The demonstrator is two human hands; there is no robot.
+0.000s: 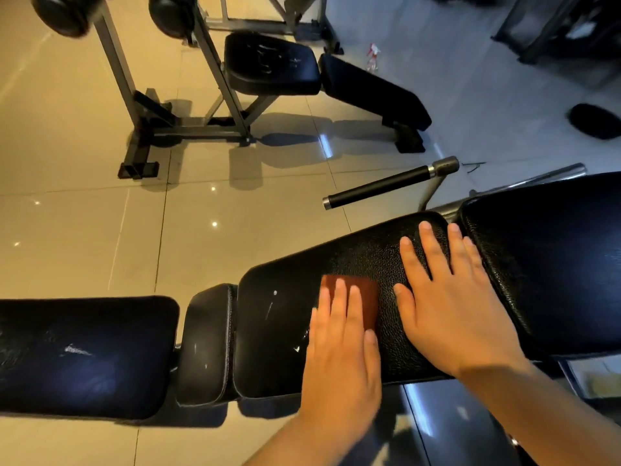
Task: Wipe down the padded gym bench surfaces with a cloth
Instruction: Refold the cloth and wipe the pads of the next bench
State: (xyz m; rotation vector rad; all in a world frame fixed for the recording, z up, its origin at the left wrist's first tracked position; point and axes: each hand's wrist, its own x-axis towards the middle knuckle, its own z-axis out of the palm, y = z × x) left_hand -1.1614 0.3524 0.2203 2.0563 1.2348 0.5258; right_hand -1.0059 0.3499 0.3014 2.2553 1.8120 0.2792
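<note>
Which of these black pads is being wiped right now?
The pebbled middle pad: the left hand presses a red-brown cloth on it, the right hand lies flat beside. The narrow pad and the large pad have no cloth.

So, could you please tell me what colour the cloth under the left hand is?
The cloth is reddish-brown, best seen in the head view.

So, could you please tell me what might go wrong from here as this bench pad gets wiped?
1. The left hand presses the small cloth with flat fingers and does not grip it, so it may slip out mid-stroke.
2. The bare right hand rests flat on the same seat pad and will likely smudge the part it covers.
3. The white marks beside the cloth could be tears; rubbing might worsen them.
</note>
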